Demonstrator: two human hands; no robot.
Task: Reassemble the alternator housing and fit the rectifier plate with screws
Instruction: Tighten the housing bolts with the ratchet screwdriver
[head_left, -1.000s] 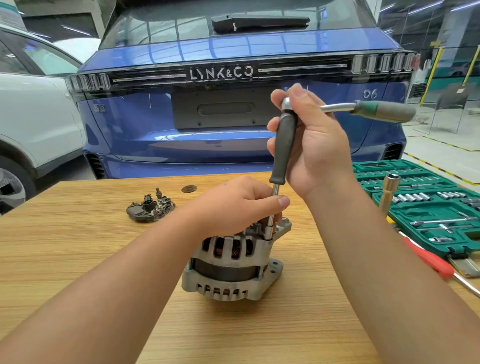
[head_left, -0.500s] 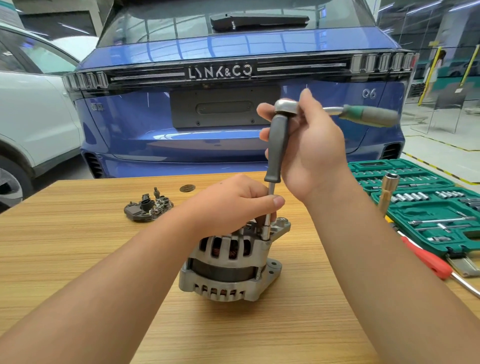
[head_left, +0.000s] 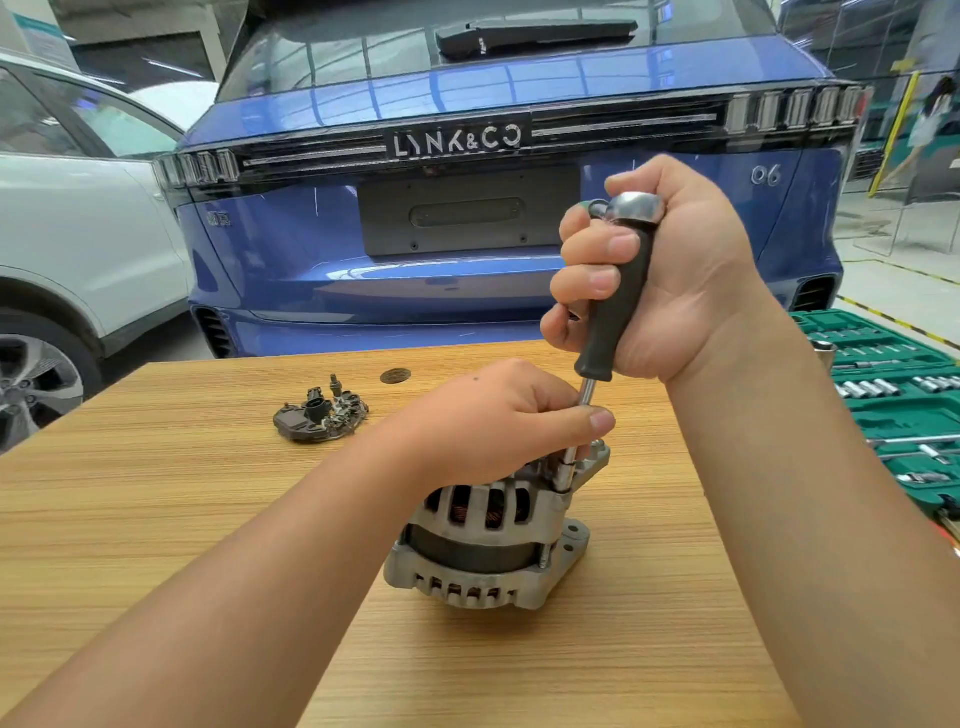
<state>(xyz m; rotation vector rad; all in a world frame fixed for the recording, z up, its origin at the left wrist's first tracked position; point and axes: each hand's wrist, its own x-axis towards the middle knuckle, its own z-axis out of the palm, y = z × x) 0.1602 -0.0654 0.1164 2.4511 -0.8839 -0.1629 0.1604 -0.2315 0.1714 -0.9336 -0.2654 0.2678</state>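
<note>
On the near-centre of the wooden table, grey cast-aluminium alternator stands upright; left hand clamps its top, probably against twisting; right hand fists the black-handled socket driver, vertical on a housing bolt; dark rectifier plate waits far-left, unfitted; blue car reads "LYNK&CO", "06"

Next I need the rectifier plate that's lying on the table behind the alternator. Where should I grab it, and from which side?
Probably best from above, pinching across the flat black block at the left end of the rectifier plate. It lies flat on the table, and its right half bristles with upright studs and small metal parts that give fingers poor purchase. The left hand is nearer, though it now steadies the alternator.
</note>
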